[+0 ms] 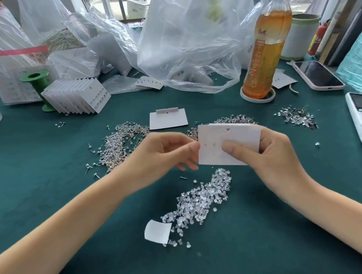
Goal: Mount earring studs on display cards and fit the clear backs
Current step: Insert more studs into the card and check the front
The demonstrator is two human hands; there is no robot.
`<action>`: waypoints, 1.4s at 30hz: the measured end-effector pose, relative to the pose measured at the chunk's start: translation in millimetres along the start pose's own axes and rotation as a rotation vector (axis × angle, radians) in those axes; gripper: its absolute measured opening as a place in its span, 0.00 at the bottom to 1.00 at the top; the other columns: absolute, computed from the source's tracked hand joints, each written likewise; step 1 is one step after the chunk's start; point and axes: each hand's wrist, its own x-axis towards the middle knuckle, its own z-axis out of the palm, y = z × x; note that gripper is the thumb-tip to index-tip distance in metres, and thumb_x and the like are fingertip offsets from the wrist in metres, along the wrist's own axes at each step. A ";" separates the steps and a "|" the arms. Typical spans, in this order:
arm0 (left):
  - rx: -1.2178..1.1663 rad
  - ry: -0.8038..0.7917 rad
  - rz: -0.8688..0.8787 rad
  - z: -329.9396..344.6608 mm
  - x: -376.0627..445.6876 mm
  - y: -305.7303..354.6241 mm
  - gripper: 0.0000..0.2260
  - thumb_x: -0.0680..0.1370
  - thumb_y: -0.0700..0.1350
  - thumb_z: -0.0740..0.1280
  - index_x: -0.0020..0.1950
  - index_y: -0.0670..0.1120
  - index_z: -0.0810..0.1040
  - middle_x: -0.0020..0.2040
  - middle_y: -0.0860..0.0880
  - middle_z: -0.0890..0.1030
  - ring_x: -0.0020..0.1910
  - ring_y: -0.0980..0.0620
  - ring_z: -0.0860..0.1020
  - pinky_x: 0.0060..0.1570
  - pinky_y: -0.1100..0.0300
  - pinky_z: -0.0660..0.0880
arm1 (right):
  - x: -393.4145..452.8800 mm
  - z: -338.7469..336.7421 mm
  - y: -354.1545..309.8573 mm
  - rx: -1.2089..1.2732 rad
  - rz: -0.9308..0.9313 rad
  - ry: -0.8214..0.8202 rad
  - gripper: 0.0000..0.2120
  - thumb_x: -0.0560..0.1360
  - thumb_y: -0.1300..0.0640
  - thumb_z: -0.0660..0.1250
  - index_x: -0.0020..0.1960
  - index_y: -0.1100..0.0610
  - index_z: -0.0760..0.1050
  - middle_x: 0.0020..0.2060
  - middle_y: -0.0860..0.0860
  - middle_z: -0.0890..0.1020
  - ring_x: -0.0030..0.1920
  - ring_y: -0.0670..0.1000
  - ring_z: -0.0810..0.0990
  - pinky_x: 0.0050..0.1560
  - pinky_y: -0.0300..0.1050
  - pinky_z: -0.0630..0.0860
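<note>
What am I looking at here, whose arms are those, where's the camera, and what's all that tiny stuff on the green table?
There is no machine here. One picture comes from a camera worn on a person's head, looking down at their own bare arms.

The right hand holds a white display card above the table, thumb pressed on its face. The left hand is at the card's left edge with fingers curled; whether they pinch a stud is too small to tell.

On the green table lie piles of earring studs, a heap of clear backs nearest the person, a spare card, and a fanned stack of cards with studs on the front one. Behind stand plastic bags and a bottle of tea, with a phone at the right.
</note>
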 end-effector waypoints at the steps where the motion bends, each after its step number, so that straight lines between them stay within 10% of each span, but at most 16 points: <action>1: -0.006 -0.007 -0.020 1.4 -0.5 -0.7 0.13 0.72 0.49 0.66 0.46 0.40 0.81 0.37 0.49 0.84 0.36 0.54 0.82 0.39 0.63 0.77 | 1.0 0.1 -0.5 0.047 0.057 -0.028 0.11 0.63 0.54 0.73 0.45 0.50 0.80 0.38 0.41 0.85 0.37 0.40 0.82 0.37 0.30 0.76; 7: -0.231 -0.063 -0.211 3.2 -1.8 1.2 0.09 0.69 0.51 0.69 0.37 0.46 0.83 0.36 0.46 0.84 0.31 0.54 0.81 0.30 0.68 0.75 | 2.4 -2.0 -3.5 0.135 0.290 -0.144 0.14 0.63 0.51 0.72 0.45 0.57 0.80 0.31 0.50 0.82 0.27 0.46 0.77 0.21 0.35 0.67; 24: -0.356 -0.078 -0.277 0.0 0.0 -0.6 0.07 0.69 0.48 0.70 0.35 0.47 0.84 0.35 0.46 0.84 0.30 0.55 0.81 0.30 0.68 0.76 | 6.5 -9.6 -2.7 0.248 0.476 -0.285 0.13 0.66 0.54 0.70 0.48 0.60 0.81 0.37 0.55 0.84 0.28 0.47 0.79 0.24 0.36 0.73; 42: 0.462 -0.161 0.153 -9.6 -3.0 -9.9 0.03 0.72 0.44 0.73 0.45 0.50 0.84 0.42 0.55 0.81 0.41 0.54 0.79 0.43 0.60 0.75 | 5.8 -12.7 -2.7 0.258 0.226 -0.070 0.16 0.63 0.52 0.72 0.50 0.54 0.78 0.38 0.50 0.85 0.26 0.46 0.77 0.21 0.34 0.67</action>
